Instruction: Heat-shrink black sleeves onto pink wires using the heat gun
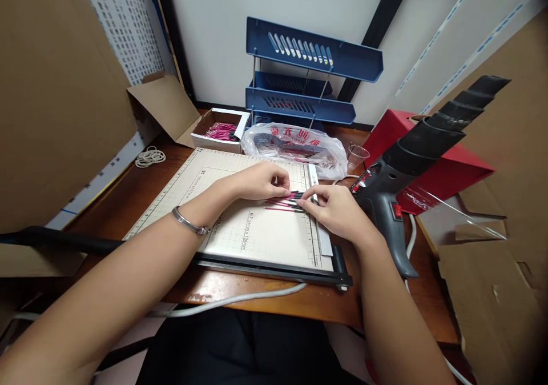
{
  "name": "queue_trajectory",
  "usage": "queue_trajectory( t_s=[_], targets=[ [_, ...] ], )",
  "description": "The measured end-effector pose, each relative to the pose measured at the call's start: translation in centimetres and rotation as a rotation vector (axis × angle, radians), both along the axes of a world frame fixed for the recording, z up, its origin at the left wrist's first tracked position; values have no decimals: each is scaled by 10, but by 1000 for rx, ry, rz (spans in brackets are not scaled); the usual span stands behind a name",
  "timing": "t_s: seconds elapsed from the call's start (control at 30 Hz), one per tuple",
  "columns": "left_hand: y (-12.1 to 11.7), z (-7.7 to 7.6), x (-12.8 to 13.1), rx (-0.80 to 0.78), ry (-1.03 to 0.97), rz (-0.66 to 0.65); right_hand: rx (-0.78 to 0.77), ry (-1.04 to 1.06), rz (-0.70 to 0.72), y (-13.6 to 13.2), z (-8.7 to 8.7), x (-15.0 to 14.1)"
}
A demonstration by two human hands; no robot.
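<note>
Several thin pink wires with black ends (280, 205) lie in a small row near the right edge of the cream paper cutter board (226, 225). My left hand (263, 180), with a metal bangle on its wrist, reaches over the board. Its thumb and fingertips are pinched together at the far side of the row. From the right, my right hand (334, 208) closes its thumb and index finger at the black ends of the wires. How many wires each hand grips is hidden by the fingers.
A heat gun (381, 213) stands at the right before a red box (454, 171). Behind the board are a small box of pink wires (220, 131), a plastic bag (295, 145), a plastic cup (357, 155) and a blue rack (312, 51). A cable (240, 298) crosses the front edge.
</note>
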State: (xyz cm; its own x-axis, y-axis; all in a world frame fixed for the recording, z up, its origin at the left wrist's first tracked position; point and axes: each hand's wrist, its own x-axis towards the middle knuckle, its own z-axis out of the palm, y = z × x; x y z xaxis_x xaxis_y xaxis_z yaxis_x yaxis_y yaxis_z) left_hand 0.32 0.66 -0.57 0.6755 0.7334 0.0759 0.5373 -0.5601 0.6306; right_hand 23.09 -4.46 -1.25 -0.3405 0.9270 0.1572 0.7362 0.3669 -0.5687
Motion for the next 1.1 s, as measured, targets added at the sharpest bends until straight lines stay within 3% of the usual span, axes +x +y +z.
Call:
queue_trajectory(
  t_s=[1.1],
  targets=[
    [-1,2,2,1,-2,-5,9,-27,-4,-3,-3,-5]
  ],
)
